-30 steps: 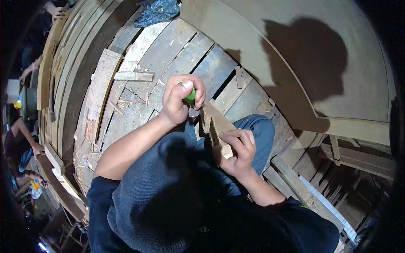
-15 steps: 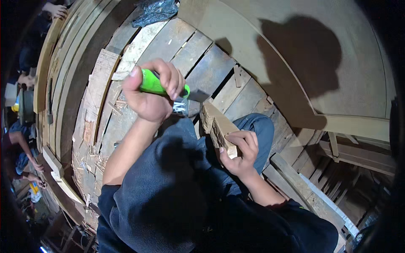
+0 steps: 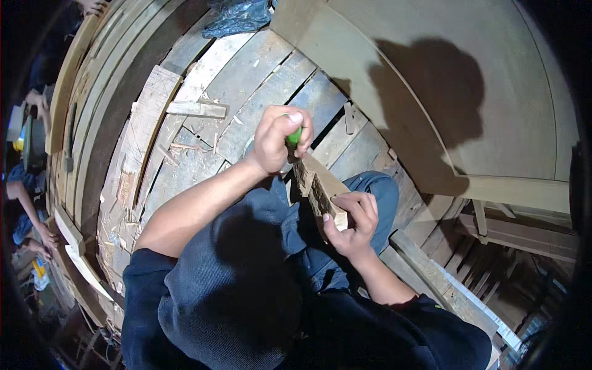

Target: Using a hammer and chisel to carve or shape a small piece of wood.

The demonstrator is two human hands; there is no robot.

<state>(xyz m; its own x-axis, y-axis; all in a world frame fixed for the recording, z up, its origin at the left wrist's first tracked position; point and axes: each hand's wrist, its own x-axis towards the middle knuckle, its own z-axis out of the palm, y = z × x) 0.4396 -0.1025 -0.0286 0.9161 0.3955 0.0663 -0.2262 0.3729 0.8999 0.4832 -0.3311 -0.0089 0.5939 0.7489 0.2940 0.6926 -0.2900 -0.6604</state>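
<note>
My left hand [image 3: 280,137] is closed round the green handle of a chisel [image 3: 295,135], held upright. Its blade is mostly hidden, close to the far end of a wood block [image 3: 328,179]. That block rests tilted near my jeans-covered knee [image 3: 381,196], with a step-like notch and rough dark edges along its left side. The near end of the block is gripped by my right hand [image 3: 353,227], thumb on one side and fingers over the other.
Plank flooring [image 3: 259,68] carries shavings and loose offcuts [image 3: 197,109]. A large pale panel [image 3: 505,74] stands at the right. Curved boards [image 3: 102,111] run along the left, where other people's hands [image 3: 44,240] show. Crumpled plastic [image 3: 237,18] lies at the back.
My left hand has moved right and slightly down with the chisel, from beside the block to its far end. The right hand still holds the wood block in the same place.
</note>
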